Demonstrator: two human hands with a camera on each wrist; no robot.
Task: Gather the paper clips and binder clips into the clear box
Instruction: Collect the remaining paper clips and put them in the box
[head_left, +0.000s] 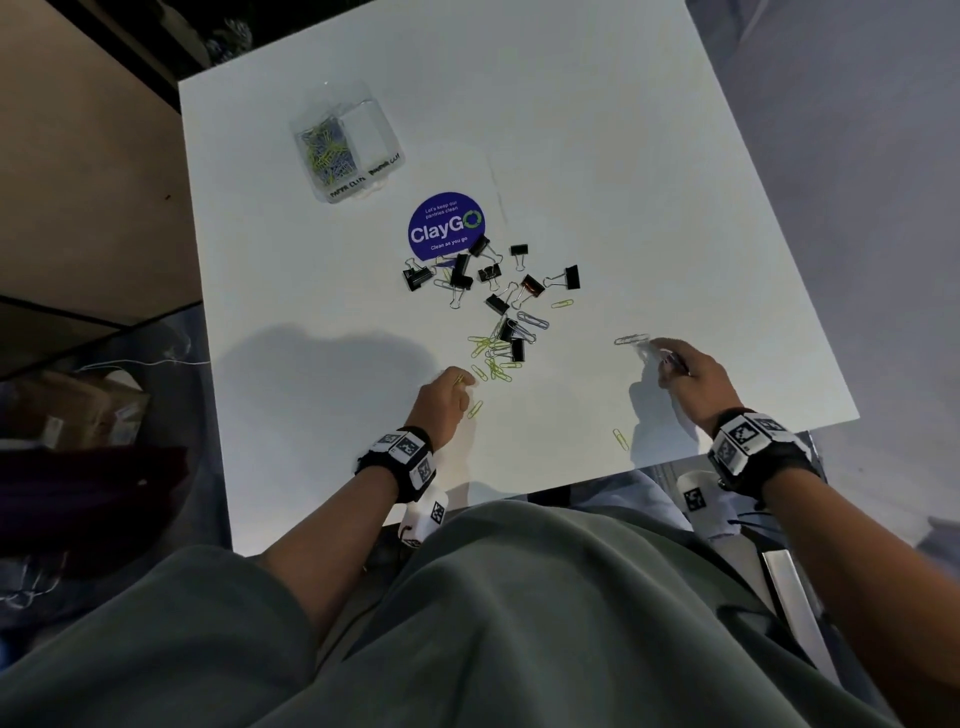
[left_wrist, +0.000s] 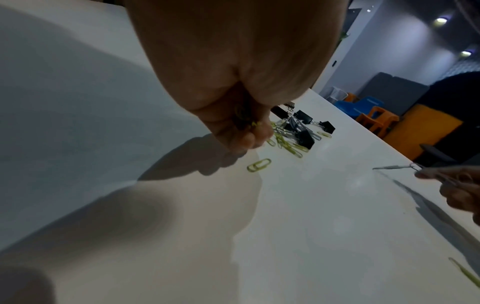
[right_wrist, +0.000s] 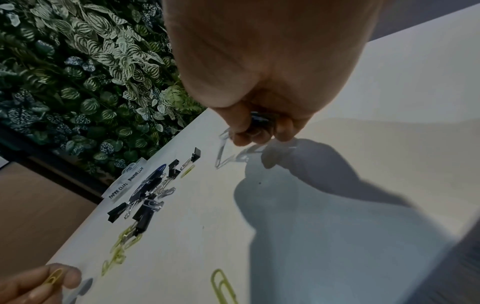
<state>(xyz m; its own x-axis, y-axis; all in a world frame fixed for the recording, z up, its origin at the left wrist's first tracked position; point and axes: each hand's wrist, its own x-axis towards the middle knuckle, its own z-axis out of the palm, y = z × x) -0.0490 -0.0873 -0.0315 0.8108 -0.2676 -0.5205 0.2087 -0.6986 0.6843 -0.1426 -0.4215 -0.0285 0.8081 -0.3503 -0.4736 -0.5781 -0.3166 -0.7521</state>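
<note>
Paper clips (head_left: 493, 358), thin bent wire, yellow, scattered beside boxy black binder clips (head_left: 460, 273)

Each forearm is bare. The left wrist (head_left: 402, 457) and right wrist (head_left: 756, 447) each carry a black strap fitted with white blocks printed with black square-pattern markers. A white marked unit hangs below each strap. The person wears a grey-green garment (head_left: 467, 623).
</note>
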